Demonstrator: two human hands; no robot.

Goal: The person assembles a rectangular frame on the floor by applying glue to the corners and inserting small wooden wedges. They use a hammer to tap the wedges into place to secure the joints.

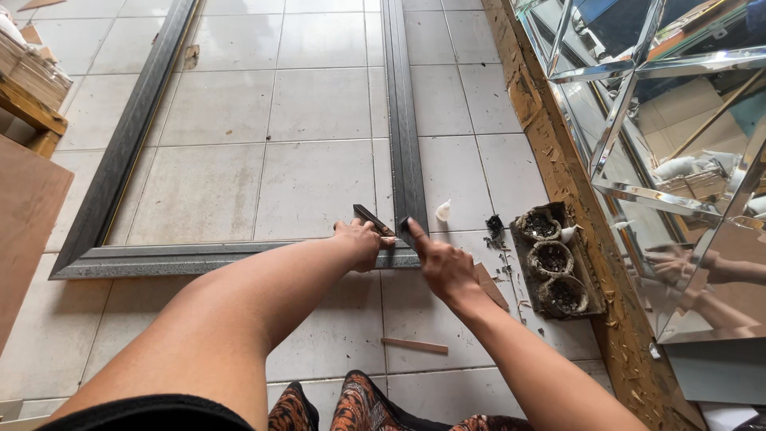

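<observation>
1. Down on the tiled floor (215, 191), the dark picture frame (404, 144) lies flat.
2. Left hand (361, 242) grips a small dark tool (373, 219) at the frame's near right corner.
3. Right hand (445, 267) presses an extended finger onto that corner, other fingers curled.

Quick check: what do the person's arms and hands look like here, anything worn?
Both forearms are bare, with no sleeves reaching the wrists. The left hand and right hand wear no gloves, and no watch, ring or bracelet is visible. A black sleeve edge shows at the upper left arm near the bottom of the view. Nails are too small to judge.
</observation>
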